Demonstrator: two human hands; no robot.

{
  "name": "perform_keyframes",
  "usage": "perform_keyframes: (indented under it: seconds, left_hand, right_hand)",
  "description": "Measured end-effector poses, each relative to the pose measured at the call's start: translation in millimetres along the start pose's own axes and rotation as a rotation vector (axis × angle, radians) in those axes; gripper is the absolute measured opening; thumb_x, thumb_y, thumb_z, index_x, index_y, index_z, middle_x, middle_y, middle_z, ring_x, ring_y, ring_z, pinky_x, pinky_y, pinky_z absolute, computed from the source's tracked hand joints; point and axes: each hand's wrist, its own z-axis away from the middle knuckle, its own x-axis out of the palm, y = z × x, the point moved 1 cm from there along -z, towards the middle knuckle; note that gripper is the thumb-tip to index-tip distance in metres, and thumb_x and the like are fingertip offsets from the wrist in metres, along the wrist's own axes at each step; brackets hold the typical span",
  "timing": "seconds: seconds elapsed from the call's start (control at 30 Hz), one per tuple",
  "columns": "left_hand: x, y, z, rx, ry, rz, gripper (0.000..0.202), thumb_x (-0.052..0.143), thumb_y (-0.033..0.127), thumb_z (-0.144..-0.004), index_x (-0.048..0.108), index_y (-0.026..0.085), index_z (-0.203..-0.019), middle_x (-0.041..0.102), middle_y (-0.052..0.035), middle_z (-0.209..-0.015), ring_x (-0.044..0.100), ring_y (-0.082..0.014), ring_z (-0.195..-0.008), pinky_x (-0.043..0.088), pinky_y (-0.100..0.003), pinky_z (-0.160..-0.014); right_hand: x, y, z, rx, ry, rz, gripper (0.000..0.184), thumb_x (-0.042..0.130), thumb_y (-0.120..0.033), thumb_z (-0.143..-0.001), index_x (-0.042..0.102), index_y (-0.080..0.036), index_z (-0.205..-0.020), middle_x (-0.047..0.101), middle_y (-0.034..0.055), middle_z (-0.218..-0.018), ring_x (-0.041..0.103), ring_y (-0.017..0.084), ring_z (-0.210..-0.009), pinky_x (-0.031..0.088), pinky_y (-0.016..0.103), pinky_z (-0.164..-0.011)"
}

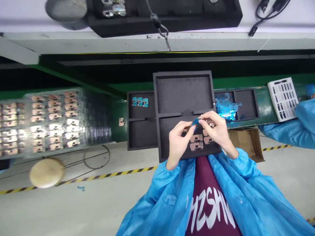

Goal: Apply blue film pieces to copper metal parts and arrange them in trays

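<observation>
Both of my hands meet over a black foam tray (183, 93) that rests on my lap. My left hand (178, 141) pinches a small copper-coloured part (189, 127) from the left. My right hand (216, 129) pinches a bit of blue film (195, 122) on that same part. Several more copper parts (197, 142) lie in the tray's near compartment under my hands. The tray's far compartment holds nothing. Both sleeves are blue.
A second black tray (141, 119) with three teal parts lies to the left, a third (246, 103) with crumpled blue film to the right. Stacked clear trays of copper parts (54, 118) stand far left. Another person's blue sleeve (292, 126), a white tray (284, 98), a cardboard box (248, 141) and a round stool (46, 172) are nearby.
</observation>
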Motion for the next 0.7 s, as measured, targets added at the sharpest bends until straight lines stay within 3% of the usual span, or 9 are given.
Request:
perform_keyframes:
  seconds: [0.1, 0.23, 0.37, 0.5, 0.6, 0.7]
  left_hand:
    - [5.0, 0, 1, -0.045, -0.035, 0.049, 0.019, 0.081, 0.034, -0.095, 0.088, 0.021, -0.108, 0.081, -0.0072, -0.109, 0.077, -0.0213, -0.102, 0.064, -0.030, -0.088]
    - [13.0, -2, 3, -0.150, 0.030, 0.110, 0.021, 0.084, 0.036, -0.093, 0.088, 0.019, -0.105, 0.082, -0.0066, -0.102, 0.078, -0.0216, -0.096, 0.065, -0.033, -0.090]
    - [18.4, -5, 4, -0.156, 0.036, 0.174, 0.020, 0.087, 0.035, -0.091, 0.090, 0.021, -0.106, 0.083, -0.0068, -0.107, 0.079, -0.0224, -0.102, 0.063, -0.034, -0.097]
    - [18.9, -9, 2, -0.232, -0.061, 0.279, 0.022, 0.088, 0.037, -0.091, 0.091, 0.023, -0.108, 0.084, -0.0072, -0.112, 0.078, -0.0245, -0.110, 0.060, -0.037, -0.106]
    - [17.9, -13, -1, -0.347, -0.103, 0.398, 0.029, 0.090, 0.040, -0.088, 0.090, 0.023, -0.111, 0.084, -0.0083, -0.119, 0.077, -0.0276, -0.118, 0.059, -0.041, -0.111]
    - [16.0, -18, -3, -0.479, -0.128, 0.545, 0.036, 0.095, 0.042, -0.083, 0.089, 0.023, -0.113, 0.084, -0.0088, -0.122, 0.077, -0.0283, -0.116, 0.063, -0.041, -0.103]
  right_hand:
    - [-2, 4, 2, -0.099, -0.002, 0.071, 0.019, 0.062, -0.032, -0.111, 0.077, -0.024, -0.102, 0.077, 0.0065, -0.101, 0.074, 0.020, -0.093, 0.064, 0.035, -0.080]
    - [0, 11, 10, -0.228, 0.094, 0.265, 0.017, 0.063, -0.025, -0.111, 0.079, -0.026, -0.114, 0.078, 0.0084, -0.109, 0.074, 0.023, -0.102, 0.063, 0.039, -0.090]
    - [1, 18, 18, -0.285, 0.168, 0.458, 0.020, 0.070, -0.021, -0.106, 0.081, -0.031, -0.119, 0.076, 0.0082, -0.112, 0.072, 0.023, -0.101, 0.062, 0.038, -0.086]
    - [1, 24, 22, -0.369, 0.208, 0.568, 0.020, 0.071, -0.018, -0.105, 0.081, -0.030, -0.117, 0.076, 0.0072, -0.107, 0.071, 0.022, -0.096, 0.061, 0.036, -0.084]
    - [-2, 26, 23, -0.464, 0.193, 0.645, 0.018, 0.068, -0.016, -0.106, 0.079, -0.028, -0.114, 0.077, 0.0069, -0.103, 0.071, 0.022, -0.094, 0.061, 0.036, -0.086]
    - [-6, 26, 23, -0.581, 0.093, 0.676, 0.021, 0.062, -0.012, -0.107, 0.077, -0.024, -0.117, 0.078, 0.0080, -0.105, 0.072, 0.022, -0.096, 0.062, 0.035, -0.086]
